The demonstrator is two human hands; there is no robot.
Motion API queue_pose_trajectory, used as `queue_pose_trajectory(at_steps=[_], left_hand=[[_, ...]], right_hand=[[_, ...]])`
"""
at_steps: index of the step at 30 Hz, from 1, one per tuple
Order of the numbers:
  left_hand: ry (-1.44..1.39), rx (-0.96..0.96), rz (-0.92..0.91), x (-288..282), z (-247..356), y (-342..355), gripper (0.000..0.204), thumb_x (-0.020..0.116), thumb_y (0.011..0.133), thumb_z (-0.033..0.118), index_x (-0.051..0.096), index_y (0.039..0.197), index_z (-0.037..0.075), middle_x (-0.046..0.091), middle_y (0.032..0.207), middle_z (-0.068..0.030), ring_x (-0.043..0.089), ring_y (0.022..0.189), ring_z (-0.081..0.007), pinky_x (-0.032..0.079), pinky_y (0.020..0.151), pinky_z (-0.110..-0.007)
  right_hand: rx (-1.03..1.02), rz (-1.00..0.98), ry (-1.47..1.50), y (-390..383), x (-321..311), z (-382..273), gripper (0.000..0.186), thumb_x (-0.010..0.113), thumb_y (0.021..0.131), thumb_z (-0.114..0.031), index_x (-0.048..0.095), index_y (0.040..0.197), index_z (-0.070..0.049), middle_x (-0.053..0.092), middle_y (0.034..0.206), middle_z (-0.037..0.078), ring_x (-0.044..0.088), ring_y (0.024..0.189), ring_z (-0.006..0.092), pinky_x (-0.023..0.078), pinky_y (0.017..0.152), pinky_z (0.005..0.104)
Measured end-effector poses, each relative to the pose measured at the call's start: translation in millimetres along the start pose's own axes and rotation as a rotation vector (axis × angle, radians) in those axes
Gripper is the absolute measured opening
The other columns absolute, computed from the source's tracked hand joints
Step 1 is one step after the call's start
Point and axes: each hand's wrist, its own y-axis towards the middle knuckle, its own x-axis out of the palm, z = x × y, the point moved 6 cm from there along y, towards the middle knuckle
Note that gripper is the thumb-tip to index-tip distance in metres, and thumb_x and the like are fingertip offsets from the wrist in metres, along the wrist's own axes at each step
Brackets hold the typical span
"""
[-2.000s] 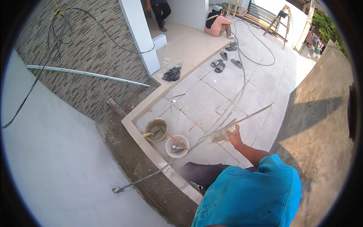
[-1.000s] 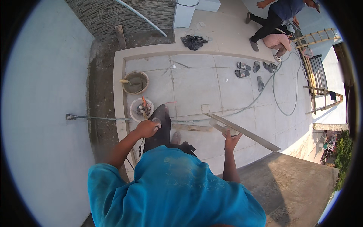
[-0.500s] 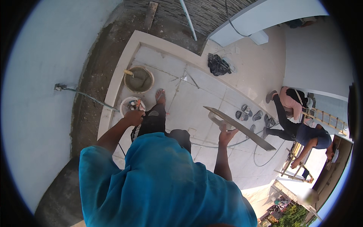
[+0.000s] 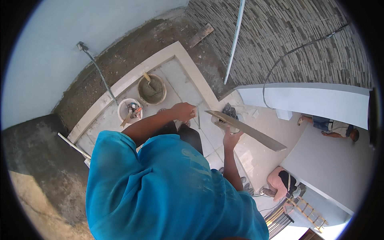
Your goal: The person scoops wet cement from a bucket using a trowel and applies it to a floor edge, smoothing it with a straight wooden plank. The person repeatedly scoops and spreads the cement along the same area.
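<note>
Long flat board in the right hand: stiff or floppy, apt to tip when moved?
Probably stiff: the long flat board looks straight, with no visible sag, though only the right hand supports it. Likely apt to tilt or swing if knocked, since both ends reach well past that single grip. Weight is hard to judge, but its thin edge suggests modest heft.

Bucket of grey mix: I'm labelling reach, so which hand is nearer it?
Left. In frame, the left hand is just lower right of the mix bucket; the right hand, holding a long board, is farther that way.
</note>
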Motion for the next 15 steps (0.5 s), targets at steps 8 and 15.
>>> queue_pose_trajectory(at_steps=[8,15], left_hand=[[-0.765,-0.085,0.728,-28,37,34,0.079,0.080,0.082,0.048,0.049,0.134,-0.004,0.061,0.127,-0.0224,0.062,0.119,-0.0308,0.051,0.098,-0.038],[-1.447,-0.438,1.218,-92,-70,79,0.065,0.072,0.088,0.053,0.056,0.116,-0.004,0.061,0.103,-0.0116,0.059,0.093,-0.0176,0.049,0.081,-0.033]], right_hand=[[-0.494,-0.470,-0.264,133,135,-122,0.066,0.078,0.079,-0.032,0.050,0.131,-0.002,0.062,0.120,0.024,0.063,0.108,0.0438,0.053,0.084,0.0508],[-1.114,-0.634,-0.230,156,279,-213,0.060,0.085,0.068,-0.030,0.063,0.118,-0.006,0.062,0.111,0.016,0.064,0.098,0.0339,0.051,0.071,0.0465]])
